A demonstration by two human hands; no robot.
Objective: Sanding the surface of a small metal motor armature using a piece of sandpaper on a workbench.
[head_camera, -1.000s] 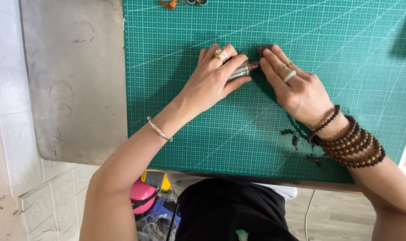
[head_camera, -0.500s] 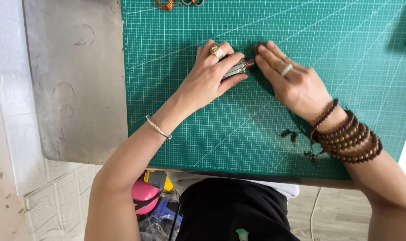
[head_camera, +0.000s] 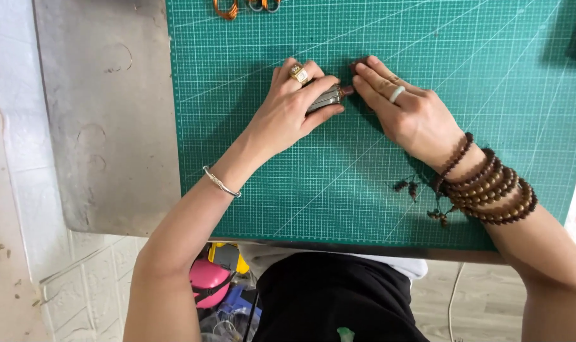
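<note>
My left hand (head_camera: 292, 111) grips a small grey metal tool (head_camera: 326, 98) and lays it flat on the green cutting mat (head_camera: 364, 190). The tool's tip meets a small dark brown piece (head_camera: 359, 65) that my right hand (head_camera: 405, 111) presses down with flat fingers. Most of that piece is hidden under the fingers. A gold ring sits on my left hand, a pale ring on my right. Brown bead bracelets (head_camera: 490, 190) wrap my right wrist, their tassels lying on the mat.
A coil of copper wire (head_camera: 225, 8) and metal rings (head_camera: 264, 5) lie at the mat's far edge. Bare grey tabletop (head_camera: 104, 114) lies left of the mat. Below the table's front edge sit a pink object (head_camera: 207, 282) and a bag.
The view has drifted a little, so both hands sit slightly higher in the frame. Their hold on the tool and the brown piece looks unchanged.
</note>
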